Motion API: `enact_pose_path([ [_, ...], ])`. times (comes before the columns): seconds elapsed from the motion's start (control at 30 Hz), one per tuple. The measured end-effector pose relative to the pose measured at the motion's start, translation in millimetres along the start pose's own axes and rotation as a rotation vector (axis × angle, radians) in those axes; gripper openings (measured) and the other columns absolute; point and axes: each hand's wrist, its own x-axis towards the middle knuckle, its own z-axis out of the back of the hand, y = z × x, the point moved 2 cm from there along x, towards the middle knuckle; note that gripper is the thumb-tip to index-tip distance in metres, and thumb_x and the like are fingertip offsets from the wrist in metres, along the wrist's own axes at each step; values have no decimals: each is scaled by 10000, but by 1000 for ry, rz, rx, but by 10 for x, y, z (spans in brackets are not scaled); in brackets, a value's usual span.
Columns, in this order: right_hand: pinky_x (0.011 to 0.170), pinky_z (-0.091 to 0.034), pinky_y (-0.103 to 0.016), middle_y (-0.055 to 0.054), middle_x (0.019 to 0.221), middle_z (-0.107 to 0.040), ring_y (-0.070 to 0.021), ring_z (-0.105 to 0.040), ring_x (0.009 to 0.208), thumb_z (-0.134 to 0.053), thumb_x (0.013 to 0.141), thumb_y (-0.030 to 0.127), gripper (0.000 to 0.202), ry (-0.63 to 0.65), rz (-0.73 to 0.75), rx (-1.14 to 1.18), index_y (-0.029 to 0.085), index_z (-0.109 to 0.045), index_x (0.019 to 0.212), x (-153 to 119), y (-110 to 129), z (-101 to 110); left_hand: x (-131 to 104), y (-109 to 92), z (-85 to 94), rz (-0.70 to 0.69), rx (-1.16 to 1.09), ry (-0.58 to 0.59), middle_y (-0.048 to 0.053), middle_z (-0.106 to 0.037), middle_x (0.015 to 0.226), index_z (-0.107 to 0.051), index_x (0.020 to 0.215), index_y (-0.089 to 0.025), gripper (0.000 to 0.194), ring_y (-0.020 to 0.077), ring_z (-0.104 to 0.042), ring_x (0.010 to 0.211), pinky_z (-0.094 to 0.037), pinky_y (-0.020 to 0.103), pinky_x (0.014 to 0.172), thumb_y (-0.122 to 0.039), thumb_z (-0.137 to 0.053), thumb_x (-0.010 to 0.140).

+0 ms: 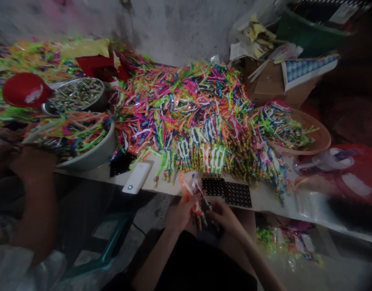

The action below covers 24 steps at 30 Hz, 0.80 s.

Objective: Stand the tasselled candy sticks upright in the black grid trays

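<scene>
My left hand [183, 209] is closed around a small bunch of orange, white and blue strips [197, 202], just past the table's front edge. Close on its right, my right hand [221, 216] has its fingers pressed together at the bunch's right side; what they pinch is too small and dark to name. Behind the hands lie two black perforated plates [238, 195] side by side. Bundles with white strips and yellowish ends [214, 157] stand in rows in front of a large heap of multicoloured strips [174, 101].
A white device [137, 177] lies at the table's edge. At left are a white basin [101, 151], a metal bowl [104, 101] and another person's arm [37, 202]. An orange basin [324, 139], a cardboard box [271, 85] and a clear bottle [324, 161] are at right.
</scene>
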Motion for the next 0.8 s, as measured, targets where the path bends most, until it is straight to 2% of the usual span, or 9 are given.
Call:
enact_pose_path([
  [0.13, 290, -306, -177, 110, 502, -436, -71, -389, 330, -640, 709, 441, 316, -138, 66, -53, 236, -407, 766, 7, 151, 141, 70, 117, 22, 43, -56, -58, 38, -699, 769, -663, 959, -142, 367, 135, -614, 585, -447, 204, 491, -331, -752, 657],
  [0.2, 303, -359, -195, 107, 488, -456, -87, -422, 334, -633, 710, 463, 324, -186, 86, -23, 241, -413, 795, 35, 218, 244, 102, 185, 51, 92, -74, -103, 28, -688, 729, -654, 948, -139, 363, 126, -610, 566, -450, 194, 476, -308, -760, 644],
  [0.27, 372, -458, -230, 65, 567, -543, -120, -529, 424, -641, 693, 493, 350, -267, 123, 31, 232, -453, 831, 96, 261, 396, 119, 218, 66, 132, -66, -119, 24, -685, 728, -639, 971, -138, 377, 115, -603, 544, -451, 184, 460, -290, -758, 647],
  [0.37, 523, -553, -292, -16, 755, -632, -176, -641, 635, -672, 636, 541, 427, -391, 167, 80, 201, -526, 849, 247, 267, 684, 124, 191, 45, 143, -22, -101, 54, -701, 838, -612, 1045, -142, 426, 110, -606, 536, -443, 176, 424, -282, -747, 666],
  [0.5, 587, -563, -336, -31, 707, -651, -196, -649, 636, -704, 573, 581, 479, -532, 202, 14, 183, -554, 793, 490, 199, 988, 162, 166, -52, 109, 28, -16, 107, -674, 1058, -597, 1092, -162, 458, 161, -666, 666, -467, 180, 423, -301, -742, 680],
  [0.6, 614, -564, -364, -37, 686, -659, -222, -657, 660, -709, 541, 612, 494, -541, 214, -24, 191, -543, 736, 634, 132, 1046, 219, 251, -100, 134, 36, -7, 112, -643, 1137, -587, 1111, -180, 481, 195, -683, 739, -496, 197, 439, -289, -754, 673],
  [0.73, 638, -560, -379, -49, 722, -671, -233, -661, 673, -688, 546, 641, 493, -523, 216, -44, 199, -538, 704, 709, 89, 1032, 299, 410, -76, 189, 5, -34, 113, -676, 1051, -563, 1157, -173, 522, 184, -688, 700, -530, 215, 493, -248, -757, 677],
  [0.8, 653, -554, -377, -48, 728, -674, -232, -661, 675, -687, 559, 630, 476, -518, 219, -62, 199, -543, 701, 710, 97, 1037, 336, 461, -43, 184, -14, -41, 112, -675, 1052, -564, 1153, -170, 512, 198, -689, 765, -543, 220, 512, -229, -755, 681],
])
